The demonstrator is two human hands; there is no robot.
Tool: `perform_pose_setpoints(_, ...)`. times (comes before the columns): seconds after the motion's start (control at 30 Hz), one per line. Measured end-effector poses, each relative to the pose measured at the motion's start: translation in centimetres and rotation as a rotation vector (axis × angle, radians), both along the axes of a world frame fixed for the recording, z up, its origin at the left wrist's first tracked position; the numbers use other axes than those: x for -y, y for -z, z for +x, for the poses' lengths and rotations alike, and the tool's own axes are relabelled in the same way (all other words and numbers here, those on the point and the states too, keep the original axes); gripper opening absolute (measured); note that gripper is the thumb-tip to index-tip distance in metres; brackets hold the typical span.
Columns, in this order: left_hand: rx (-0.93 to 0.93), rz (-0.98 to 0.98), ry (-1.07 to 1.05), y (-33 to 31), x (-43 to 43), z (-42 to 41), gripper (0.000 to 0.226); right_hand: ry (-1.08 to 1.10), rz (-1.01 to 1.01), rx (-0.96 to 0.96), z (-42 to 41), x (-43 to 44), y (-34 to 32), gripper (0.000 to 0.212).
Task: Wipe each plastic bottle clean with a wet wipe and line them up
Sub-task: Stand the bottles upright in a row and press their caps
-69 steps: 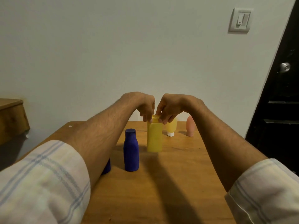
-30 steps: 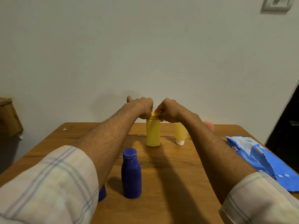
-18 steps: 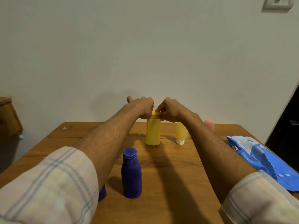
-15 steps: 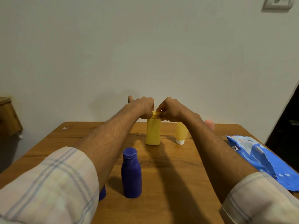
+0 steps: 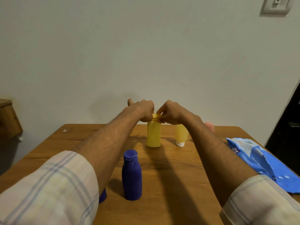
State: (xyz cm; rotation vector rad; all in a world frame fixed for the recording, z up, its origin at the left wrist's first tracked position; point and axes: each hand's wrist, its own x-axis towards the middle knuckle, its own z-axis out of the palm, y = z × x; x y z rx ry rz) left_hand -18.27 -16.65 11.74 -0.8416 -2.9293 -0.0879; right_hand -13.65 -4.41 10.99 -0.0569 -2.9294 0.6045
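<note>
**Position of parts.** The yellow bottle point(image 5: 153, 135) stands upright at the far centre of the table point(image 5: 170, 176). A yellow tube point(image 5: 181, 135) stands on its white cap just to the right of it, not touching. A pink bottle point(image 5: 209, 126) sits further right, mostly hidden behind the right forearm. A blue bottle point(image 5: 131, 174) stands near, left of centre. A second blue item point(image 5: 102, 196) shows only its base behind the left forearm. The wet wipe pack point(image 5: 263, 161) lies at the right edge.

**Grip state.** The left hand point(image 5: 142, 111) and right hand point(image 5: 172, 114) meet over the bottle's cap point(image 5: 157, 116). The fingers of both are curled and pinch its rim from opposite sides. No wipe is visible in either hand, though the curled fingers could conceal a folded one.

**Step in hand (judged).** The yellow bottle is probably being set into the far row, or its cap is being worked.

**Procedure.**
1. Keep the base flat on the table, because a pinch this high on a tall bottle tips it easily.
2. Align the bottle with the yellow tube, leaving a clear gap.
3. Release one hand first and steady the bottle with the other.
4. Lift the forearms clear of the blue bottle when withdrawing.
</note>
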Motion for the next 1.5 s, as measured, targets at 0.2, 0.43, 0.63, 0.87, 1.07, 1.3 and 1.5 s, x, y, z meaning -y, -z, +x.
perform_pose_setpoints(0.2, -0.004, 0.002, -0.013, -0.5, 0.4, 0.1, 0.041, 0.032, 0.014, -0.009, 0.4, 0.0, -0.6, 0.049)
perform_pose_setpoints(0.43, -0.041, 0.025, -0.023, -3.0, 2.5, 1.9, 0.045, -0.009, 0.02, -0.114, 2.8, 1.4, -3.6, 0.042)
perform_pose_setpoints(0.63, -0.045, -0.003, -0.007, -4.8, 5.3, 4.7, 0.041, -0.067, 0.041, -0.08, 5.5, 4.1, -5.4, 0.037)
perform_pose_setpoints(0.87, 0.146, 0.018, 0.055, -5.4, 8.8, 8.2, 0.031, -0.105, -0.003, 0.152, 8.7, 7.9, -5.7, 0.039)
perform_pose_setpoints(1.07, 0.271, -0.078, 0.074, -5.2, 10.6, 11.3, 0.036, -0.112, 0.03, 0.3, 11.3, 10.6, -6.0, 0.035)
perform_pose_setpoints(1.3, 0.34, -0.16, 0.084, -4.6, 11.7, 13.8, 0.046, -0.101, 0.085, 0.373, 13.2, 12.7, -5.6, 0.038)
perform_pose_setpoints(1.5, 0.3, -0.107, 0.112, -3.0, 11.7, 14.1, 0.04, -0.053, 0.131, 0.314, 13.0, 13.5, -4.2, 0.028)
